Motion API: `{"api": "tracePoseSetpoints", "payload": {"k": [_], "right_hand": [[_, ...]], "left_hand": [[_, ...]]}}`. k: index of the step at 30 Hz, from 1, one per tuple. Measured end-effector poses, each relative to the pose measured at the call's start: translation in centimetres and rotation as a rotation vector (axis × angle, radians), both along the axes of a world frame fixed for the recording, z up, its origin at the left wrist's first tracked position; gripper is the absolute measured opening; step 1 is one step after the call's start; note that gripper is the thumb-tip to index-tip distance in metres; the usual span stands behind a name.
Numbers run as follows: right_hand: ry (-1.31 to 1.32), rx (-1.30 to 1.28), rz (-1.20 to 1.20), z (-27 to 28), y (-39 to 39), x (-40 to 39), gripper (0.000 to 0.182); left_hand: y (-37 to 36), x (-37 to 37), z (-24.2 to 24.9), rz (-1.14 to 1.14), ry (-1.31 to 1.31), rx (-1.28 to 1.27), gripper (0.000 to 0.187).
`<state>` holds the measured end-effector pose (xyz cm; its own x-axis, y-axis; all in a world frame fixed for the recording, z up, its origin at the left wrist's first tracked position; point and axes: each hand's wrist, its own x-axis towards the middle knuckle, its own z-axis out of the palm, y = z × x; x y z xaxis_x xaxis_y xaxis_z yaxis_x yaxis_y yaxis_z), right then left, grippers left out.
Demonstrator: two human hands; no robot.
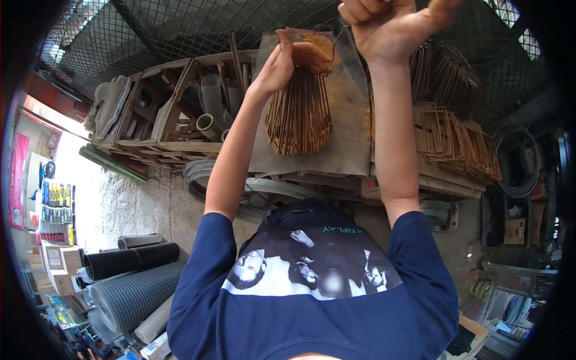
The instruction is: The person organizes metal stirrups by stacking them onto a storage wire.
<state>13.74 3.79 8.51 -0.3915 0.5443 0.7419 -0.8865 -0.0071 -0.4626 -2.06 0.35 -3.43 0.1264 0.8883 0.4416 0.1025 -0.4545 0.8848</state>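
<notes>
Rusty steel stirrups lie bunched at twelve o'clock on a grey sheet, my left hand half-curled over their far end, seemingly to gather them; my right hand, at one o'clock, partly curls beside thin wire. Whether either grips, I cannot tell.

Shows a bundle of rebar stirrups close to twelve o'clock from the view's centre, resting on a grey sheet top. Looks rust-brown throughout, with slender bars packed closely side by side. Runs lengthwise from twelve toward six o'clock, narrower above, fanned wider below, with a rounded outline along the six o'clock edge. Stays partly hidden at the twelve o'clock end. Also shows a thin dark wire at one o'clock from the bundle, gently curved, too fine for judging contact.
</notes>
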Motion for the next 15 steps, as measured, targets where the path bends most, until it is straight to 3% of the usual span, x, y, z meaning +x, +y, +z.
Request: {"api": "tracePoseSetpoints", "payload": {"k": [2, 5, 7, 15], "right_hand": [[-0.012, -0.007, -0.019, -0.2, 0.6, 0.9, 0.072], [-0.110, -0.080, -0.156, 0.7, -0.3, 1.8, 0.069], [-0.015, -0.018, 0.050, 0.4, 0.2, 2.0, 0.065], [-0.007, 0.012, 0.038, 0.4, 0.1, 2.0, 0.057]], "left_hand": [[0.1, -0.3, -0.2, -0.008, 0.036, -0.057, 0.110], [0.3, -0.3, -0.4, -0.055, -0.017, -0.065, 0.108], [0.5, -0.2, -0.7, -0.033, -0.039, -0.054, 0.109], [0.1, 0.6, -1.2, -0.008, 0.007, -0.007, 0.111]]}}
